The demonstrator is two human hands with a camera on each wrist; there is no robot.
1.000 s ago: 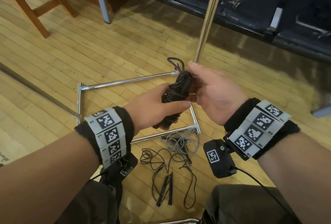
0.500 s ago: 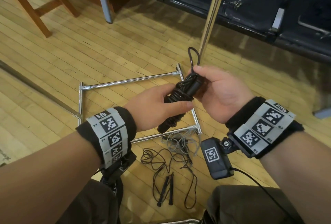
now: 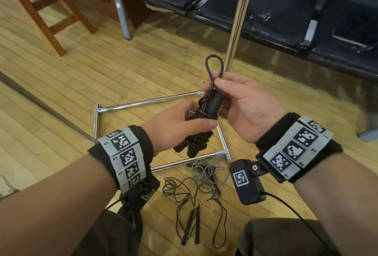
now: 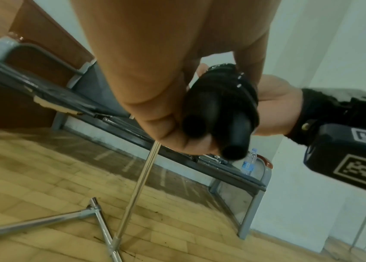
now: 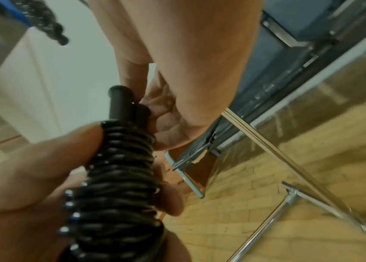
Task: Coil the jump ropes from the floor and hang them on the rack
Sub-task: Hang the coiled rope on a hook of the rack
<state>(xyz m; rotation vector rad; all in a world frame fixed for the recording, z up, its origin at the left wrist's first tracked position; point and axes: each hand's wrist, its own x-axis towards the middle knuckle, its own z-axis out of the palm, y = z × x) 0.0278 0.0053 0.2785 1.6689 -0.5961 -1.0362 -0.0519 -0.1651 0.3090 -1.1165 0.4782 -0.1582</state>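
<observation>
I hold a black jump rope bundle [image 3: 205,116], its cord wound tightly round its two handles [image 4: 220,117]. My left hand [image 3: 184,120] grips the middle of the bundle, thumb across the coils [image 5: 121,177]. My right hand [image 3: 215,81] pinches the base of a cord loop [image 3: 213,64] that stands up from the bundle's top. Just behind my hands rises the rack's chrome pole [image 3: 238,22], and its base frame [image 3: 143,103] lies on the floor. A loose black rope [image 3: 194,206] and a tangled grey rope [image 3: 208,169] lie on the floor below my hands.
A row of dark seats [image 3: 266,3] on metal legs stands behind the pole. A wooden stool [image 3: 51,10] is at the far left. My knees [image 3: 276,237] sit at the bottom edge. In the right wrist view a dark coiled rope end [image 5: 47,24] shows at top left.
My right hand has drawn the cord loop up out of the bundle's top, so it stands taller. Both hands and the bundle have risen slightly towards the pole.
</observation>
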